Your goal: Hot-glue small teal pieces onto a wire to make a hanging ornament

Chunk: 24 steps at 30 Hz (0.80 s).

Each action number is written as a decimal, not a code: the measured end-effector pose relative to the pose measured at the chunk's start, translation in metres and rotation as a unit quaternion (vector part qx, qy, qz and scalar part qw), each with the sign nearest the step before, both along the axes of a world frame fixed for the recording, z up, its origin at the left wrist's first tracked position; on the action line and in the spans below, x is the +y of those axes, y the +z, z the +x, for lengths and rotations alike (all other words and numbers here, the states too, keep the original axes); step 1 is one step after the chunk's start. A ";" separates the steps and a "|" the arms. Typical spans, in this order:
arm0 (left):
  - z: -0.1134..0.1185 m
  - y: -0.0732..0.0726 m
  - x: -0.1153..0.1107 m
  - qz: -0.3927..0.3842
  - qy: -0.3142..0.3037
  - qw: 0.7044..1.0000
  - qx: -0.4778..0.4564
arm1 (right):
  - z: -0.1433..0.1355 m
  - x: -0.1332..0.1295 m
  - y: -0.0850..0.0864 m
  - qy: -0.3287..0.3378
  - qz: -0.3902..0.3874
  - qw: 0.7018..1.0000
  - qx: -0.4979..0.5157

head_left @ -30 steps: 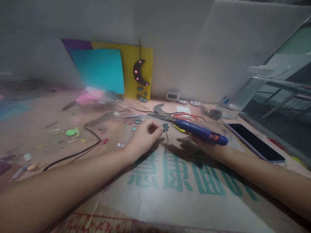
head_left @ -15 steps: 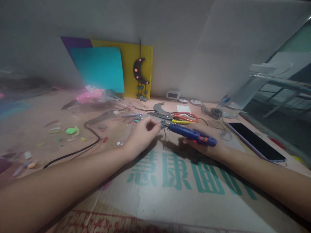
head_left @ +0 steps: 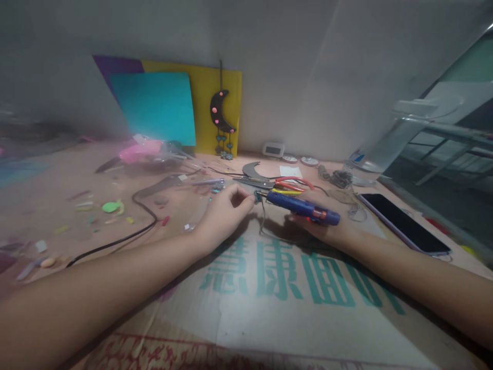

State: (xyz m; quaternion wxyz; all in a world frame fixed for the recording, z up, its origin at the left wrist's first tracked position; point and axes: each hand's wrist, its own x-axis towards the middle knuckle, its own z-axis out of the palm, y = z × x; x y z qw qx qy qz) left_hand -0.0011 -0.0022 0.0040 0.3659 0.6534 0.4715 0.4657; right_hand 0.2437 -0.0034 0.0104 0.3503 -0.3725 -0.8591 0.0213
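Note:
My left hand [head_left: 230, 213] pinches a small teal piece [head_left: 258, 196] between thumb and fingertips, and a thin cord [head_left: 263, 218] hangs down from it. My right hand [head_left: 319, 216] is wrapped round a blue pen-like tool [head_left: 304, 206] with a small red light under it. The metal tip of the tool points left and meets the teal piece. Behind the hands lie scissors with red handles [head_left: 298, 181] and a grey crescent [head_left: 252, 169]. A dark crescent ornament [head_left: 219, 112] with pink dots hangs in front of a yellow board [head_left: 200, 108].
A phone [head_left: 404, 222] lies at the right, near a clear plastic container [head_left: 373, 149] and a bundle of grey cord [head_left: 341, 178]. Coloured scraps and a black cable [head_left: 115, 241] spread over the left. A small white device [head_left: 273, 149] stands at the back.
The blue tool has shifted slightly left and up, and its tip is now closer against the teal piece. The left hand has barely moved.

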 end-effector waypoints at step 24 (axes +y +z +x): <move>0.000 -0.002 -0.001 0.006 0.002 1.000 -0.001 | 0.000 -0.002 0.005 -0.016 -0.015 0.999 -0.039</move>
